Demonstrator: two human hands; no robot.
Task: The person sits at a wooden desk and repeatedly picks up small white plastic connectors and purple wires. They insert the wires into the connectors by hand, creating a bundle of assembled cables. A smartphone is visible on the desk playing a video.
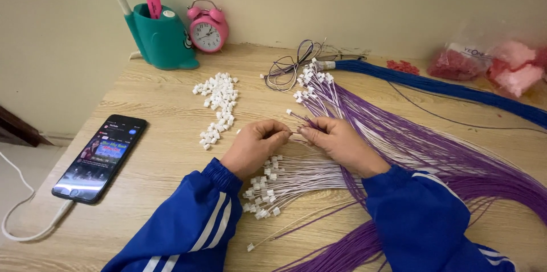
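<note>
Two hands over the bench (171,95), fingertips meeting at centre. Left hand (254,145) is pinched closed, thumb against fingers; what sits in the pinch is too small to tell. Right hand (342,143) is pinched on a purple wire (301,119) with one white connector (289,112) at its free end, just up-left of the fingers. Both sleeves blue with white stripes.

Counts:
- 1 fan of purple wires (433,152), too many to count, running from under the right hand off to the right.
- 1 finished bundle (296,178) under the wrists, white-tipped ends pointing left, too dense to count.
- 1 loose pile of white connectors (219,104) left of the hands, dozens.
- 1 blue cable bundle (444,86) along the far side.
- 1 phone (101,157), screen lit, cable plugged in, far left.
- 1 pink alarm clock (208,28), 1 teal pen holder (162,38) at the wall.
- 2 bags of pink and red parts (490,64), far right.
</note>
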